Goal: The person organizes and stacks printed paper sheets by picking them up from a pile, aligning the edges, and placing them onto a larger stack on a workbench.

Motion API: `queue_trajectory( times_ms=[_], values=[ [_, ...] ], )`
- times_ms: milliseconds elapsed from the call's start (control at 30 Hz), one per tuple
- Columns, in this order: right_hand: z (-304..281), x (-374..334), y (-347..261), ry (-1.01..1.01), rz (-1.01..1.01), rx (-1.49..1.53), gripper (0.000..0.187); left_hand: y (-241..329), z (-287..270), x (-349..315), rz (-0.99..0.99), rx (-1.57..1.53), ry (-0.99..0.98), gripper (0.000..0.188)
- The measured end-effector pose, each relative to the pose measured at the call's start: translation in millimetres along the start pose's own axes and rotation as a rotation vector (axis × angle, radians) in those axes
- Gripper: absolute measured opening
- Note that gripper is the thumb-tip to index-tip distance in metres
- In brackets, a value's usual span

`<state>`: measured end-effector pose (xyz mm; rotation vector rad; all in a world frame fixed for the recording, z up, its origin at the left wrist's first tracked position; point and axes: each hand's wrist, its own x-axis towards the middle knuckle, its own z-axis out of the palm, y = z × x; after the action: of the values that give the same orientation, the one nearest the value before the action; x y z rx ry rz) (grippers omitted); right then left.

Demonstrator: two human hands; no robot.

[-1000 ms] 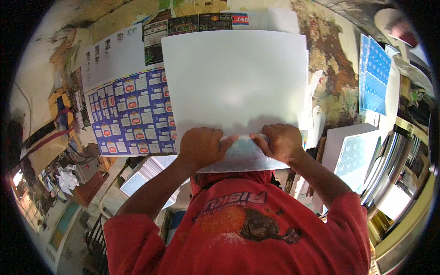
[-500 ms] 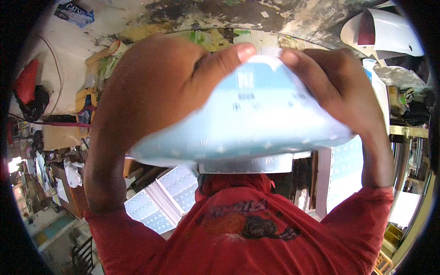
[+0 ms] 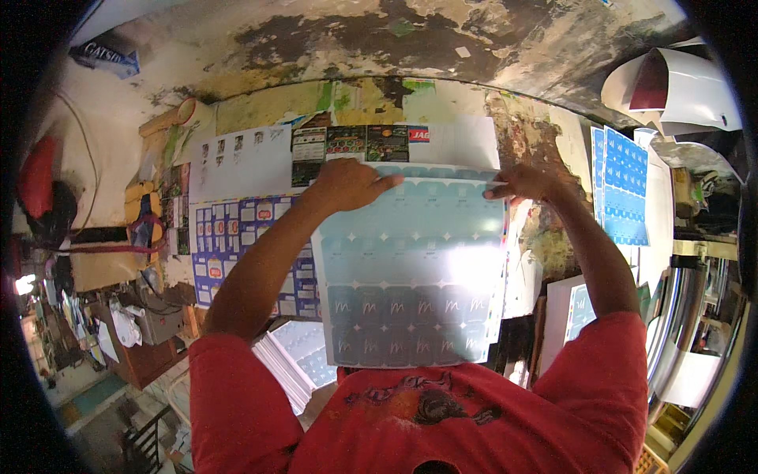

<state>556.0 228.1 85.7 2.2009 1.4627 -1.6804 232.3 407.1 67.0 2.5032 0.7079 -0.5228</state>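
A large pale blue printed sheet point(image 3: 410, 261), with rows of label designs and a white margin, hangs in front of my chest. My left hand point(image 3: 347, 186) grips its upper left edge, thumb lying over the front and the other fingers mostly hidden. At the upper right corner, my right hand point(image 3: 525, 183) pinches the same sheet. Another sheet edge shows just behind it at the top and right, so more than one may be held. Glare whitens part of the right side.
Purple printed sheets point(image 3: 245, 237) and a white sheet point(image 3: 237, 166) lie left. Bright blue sheets point(image 3: 625, 186) stand at the right. A stack of printed sheets point(image 3: 296, 359) sits lower left, another stack point(image 3: 564, 316) lower right. A stained wall point(image 3: 355, 43) rises behind.
The sheet was bent and blurred close to my view; now it hangs lower and flatter. My hands have moved down and farther apart, uncovering the sheets behind.
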Motion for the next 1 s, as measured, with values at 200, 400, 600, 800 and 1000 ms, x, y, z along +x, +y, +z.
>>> queue_trajectory(
  times_ms=[200, 400, 600, 800, 1000],
  values=[
    [54.8, -6.5, 46.8, 0.006, -0.049, 1.178, 0.052, -95.4, 32.2, -44.8, -0.384, -1.314, -0.051, 0.063],
    [57.0, -2.6, 24.4, 0.035, -0.130, 1.173, 0.048, -53.0, 41.3, -38.7, -0.238, -1.206, 0.163, 0.043],
    [59.4, -18.6, -8.4, 0.251, -0.111, 0.554, 0.046, -10.7, 42.3, -42.0, -0.233, -0.825, 0.362, 0.039],
    [114.0, -35.7, -51.1, 0.570, -0.231, -0.051, 0.068, 18.4, 61.2, -60.3, -0.013, -0.291, 0.538, 0.048],
    [125.6, -18.6, -39.6, 0.605, -0.175, -0.216, 0.074, 1.1, 87.2, -52.0, 0.056, -0.158, 0.520, 0.066]
  ],
)
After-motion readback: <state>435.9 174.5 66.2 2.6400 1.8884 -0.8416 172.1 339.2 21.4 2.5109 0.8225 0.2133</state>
